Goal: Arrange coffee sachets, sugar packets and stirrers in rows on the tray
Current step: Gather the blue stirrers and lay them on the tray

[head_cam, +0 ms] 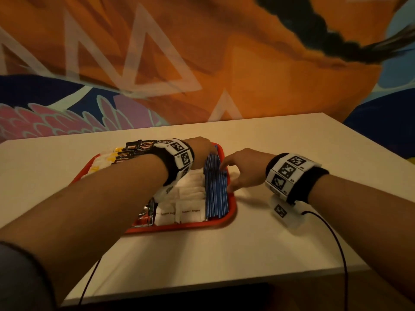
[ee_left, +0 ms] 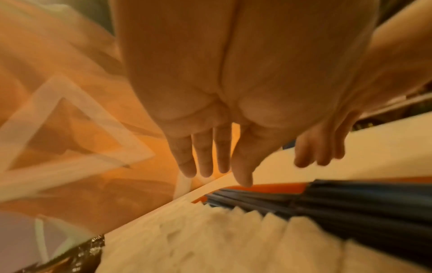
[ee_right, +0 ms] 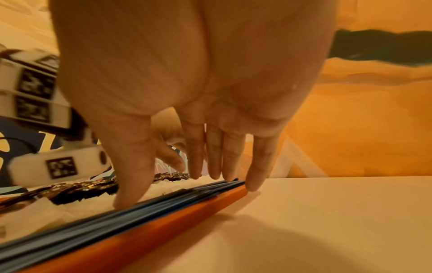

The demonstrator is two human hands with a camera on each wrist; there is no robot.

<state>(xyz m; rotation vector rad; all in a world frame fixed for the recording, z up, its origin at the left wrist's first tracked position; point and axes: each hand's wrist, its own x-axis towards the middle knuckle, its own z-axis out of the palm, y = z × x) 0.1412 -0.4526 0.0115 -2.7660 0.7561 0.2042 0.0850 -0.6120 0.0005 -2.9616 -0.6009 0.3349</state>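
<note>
Left hand hovers with straight fingers, holding nothing, over the far end of the red tray. Below its wrist: coffee sachets, then white sugar packets, uncountable. Blue stirrers, overlapping, uncountable, lie under the flat right hand, fingers touching; nudge them square against the rim, gently, I'd judge.

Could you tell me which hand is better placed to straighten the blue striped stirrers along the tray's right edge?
Probably the right hand: its fingertips already touch the stirrers; the left hand hovers open above them.
</note>
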